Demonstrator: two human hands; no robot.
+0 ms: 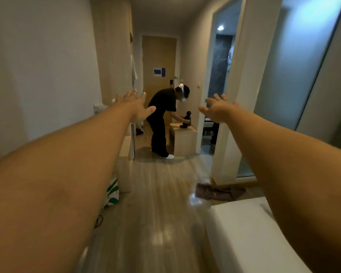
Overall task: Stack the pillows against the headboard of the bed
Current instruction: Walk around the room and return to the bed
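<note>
Arms reach forward, both bare, over a glossy wood-plank floor (pixel 156 203). Left hand (pixel 135 107) and right hand (pixel 218 111) are spread flat, fingers apart, holding nothing. Smooth white bed (pixel 244 239) shows only as a soft corner at near right, under the right forearm, well back from either hand (no pillow is in sight). Crumpled brown cloth (pixel 219 192) lies on the floor just beyond it. Far off, a person (pixel 162 119) in black bends over a pale boxy cabinet (pixel 184 140).
</note>
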